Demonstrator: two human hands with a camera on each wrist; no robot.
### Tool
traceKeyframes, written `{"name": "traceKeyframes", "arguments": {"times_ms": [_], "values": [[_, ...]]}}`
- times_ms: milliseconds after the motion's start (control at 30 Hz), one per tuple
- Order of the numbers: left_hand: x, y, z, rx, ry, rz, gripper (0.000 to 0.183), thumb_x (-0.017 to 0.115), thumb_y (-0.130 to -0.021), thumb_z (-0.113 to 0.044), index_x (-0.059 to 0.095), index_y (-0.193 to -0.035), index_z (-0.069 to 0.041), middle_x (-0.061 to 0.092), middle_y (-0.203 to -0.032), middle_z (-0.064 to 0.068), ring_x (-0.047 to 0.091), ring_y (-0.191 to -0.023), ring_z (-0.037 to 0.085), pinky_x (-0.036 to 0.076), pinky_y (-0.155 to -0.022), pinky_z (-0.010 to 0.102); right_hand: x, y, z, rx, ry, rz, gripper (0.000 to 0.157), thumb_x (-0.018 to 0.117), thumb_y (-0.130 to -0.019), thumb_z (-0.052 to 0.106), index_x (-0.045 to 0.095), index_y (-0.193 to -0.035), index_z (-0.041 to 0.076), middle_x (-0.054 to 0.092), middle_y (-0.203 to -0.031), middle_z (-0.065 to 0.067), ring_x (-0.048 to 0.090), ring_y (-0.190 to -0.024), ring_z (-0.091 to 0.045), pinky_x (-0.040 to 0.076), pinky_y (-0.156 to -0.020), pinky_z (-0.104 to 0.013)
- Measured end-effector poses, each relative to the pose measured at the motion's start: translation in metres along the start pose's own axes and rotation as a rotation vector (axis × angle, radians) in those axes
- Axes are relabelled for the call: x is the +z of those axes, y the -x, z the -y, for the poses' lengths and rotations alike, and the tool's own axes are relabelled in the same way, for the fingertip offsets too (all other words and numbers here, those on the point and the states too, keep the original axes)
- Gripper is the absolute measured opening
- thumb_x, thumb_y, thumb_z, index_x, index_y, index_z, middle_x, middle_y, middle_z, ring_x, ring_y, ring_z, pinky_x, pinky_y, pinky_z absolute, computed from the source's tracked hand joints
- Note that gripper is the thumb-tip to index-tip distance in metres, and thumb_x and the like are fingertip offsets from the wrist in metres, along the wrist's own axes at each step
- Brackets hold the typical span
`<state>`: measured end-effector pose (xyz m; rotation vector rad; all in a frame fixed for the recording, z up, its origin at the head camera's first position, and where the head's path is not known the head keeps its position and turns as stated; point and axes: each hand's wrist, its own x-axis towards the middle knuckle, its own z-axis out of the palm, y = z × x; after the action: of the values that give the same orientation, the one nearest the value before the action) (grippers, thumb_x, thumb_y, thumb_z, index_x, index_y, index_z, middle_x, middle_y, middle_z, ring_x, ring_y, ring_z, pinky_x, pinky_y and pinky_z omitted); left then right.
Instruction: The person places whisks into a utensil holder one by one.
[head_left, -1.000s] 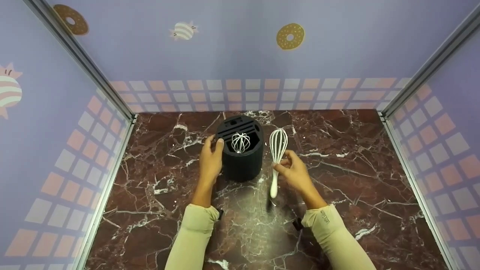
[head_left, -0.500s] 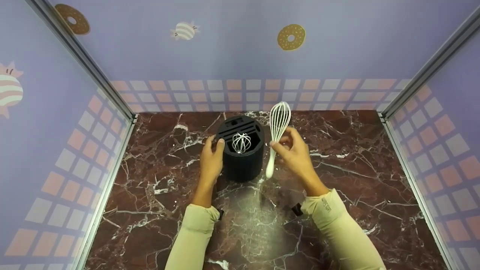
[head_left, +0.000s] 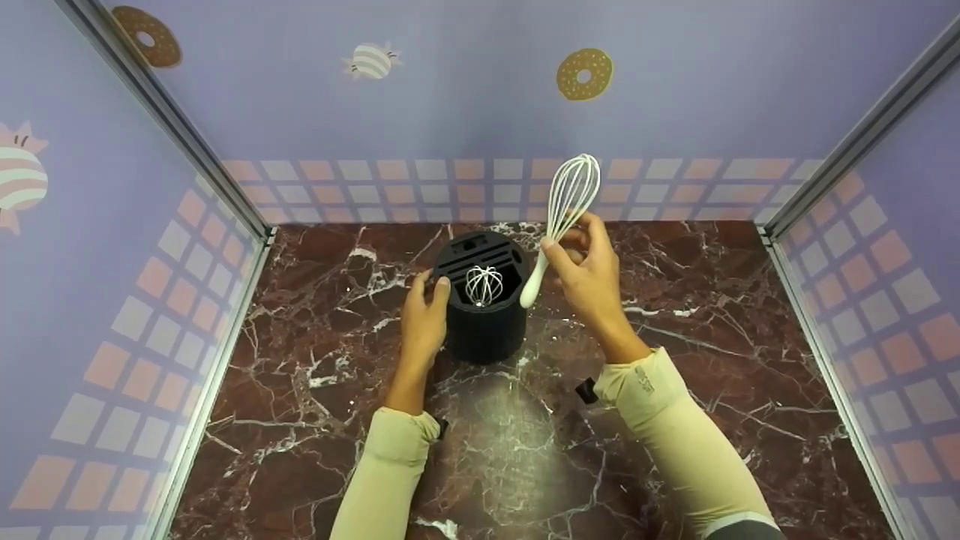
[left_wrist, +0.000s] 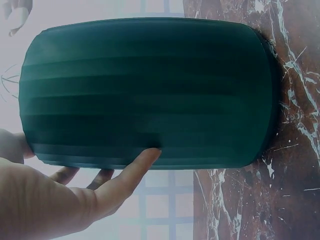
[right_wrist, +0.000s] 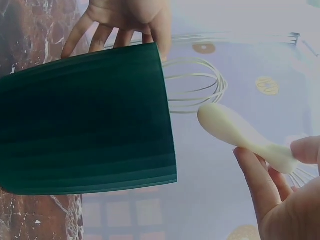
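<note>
A black round utensil holder (head_left: 486, 330) with slots in its top stands on the table, looking dark green in the wrist views. Inside its large opening is a whisk (head_left: 484, 285), wire end up. My left hand (head_left: 423, 319) rests against the holder's left side, thumb at the rim; in the left wrist view its fingers (left_wrist: 127, 180) lie extended along the wall. My right hand (head_left: 592, 274) pinches a second white whisk (head_left: 574, 187) near where wires meet handle. Wires point up and back; the handle's end (right_wrist: 217, 120) tilts down beside the holder's right rim.
The holder stands on a dark red marbled table (head_left: 300, 450). A purple back wall (head_left: 465, 97) with printed doughnuts and a tile pattern rises behind it. Side walls (head_left: 60, 315) with metal edge strips close off left and right.
My right hand has lifted the second whisk up and back from the table's right-middle, its handle end swinging left toward the holder's rim. My left hand and the holder have stayed put.
</note>
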<state>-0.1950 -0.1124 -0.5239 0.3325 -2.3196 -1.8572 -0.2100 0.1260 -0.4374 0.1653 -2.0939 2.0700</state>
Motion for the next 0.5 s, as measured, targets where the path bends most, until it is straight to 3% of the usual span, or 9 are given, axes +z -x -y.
{"name": "traceKeyframes", "arguments": {"times_ms": [167, 333, 500], "values": [[0.000, 0.001, 0.000, 0.005, 0.005, 0.004, 0.049, 0.055, -0.104, -0.035, 0.052, -0.146, -0.009, 0.058, -0.142, 0.016, 0.057, -0.130, 0.030, 0.045, -0.111, 0.045, 0.005, -0.006, 0.000, -0.031, -0.033, 0.004, 0.051, 0.073, -0.095, 0.019, 0.048, -0.139, 0.010, 0.068, -0.115, -0.019, 0.072, -0.093, -0.040, 0.062, -0.060, -0.042], [-0.001, 0.002, -0.001, 0.015, 0.004, 0.003, 0.048, 0.054, -0.104, -0.035, 0.053, -0.145, -0.009, 0.060, -0.139, 0.015, 0.057, -0.130, 0.029, 0.045, -0.111, 0.044, 0.012, -0.011, -0.001, -0.068, -0.026, 0.010, 0.051, 0.071, -0.096, 0.015, 0.046, -0.140, 0.006, 0.068, -0.115, -0.017, 0.073, -0.095, -0.033, 0.062, -0.062, -0.037], [-0.001, 0.002, -0.001, 0.008, 0.001, 0.002, 0.048, 0.054, -0.104, -0.035, 0.053, -0.145, -0.010, 0.060, -0.139, 0.015, 0.057, -0.129, 0.029, 0.045, -0.111, 0.044, 0.018, -0.013, -0.002, -0.057, -0.022, 0.018, 0.051, 0.069, -0.096, 0.009, 0.044, -0.140, 0.002, 0.066, -0.118, -0.018, 0.072, -0.099, -0.035, 0.063, -0.072, -0.047]]}}
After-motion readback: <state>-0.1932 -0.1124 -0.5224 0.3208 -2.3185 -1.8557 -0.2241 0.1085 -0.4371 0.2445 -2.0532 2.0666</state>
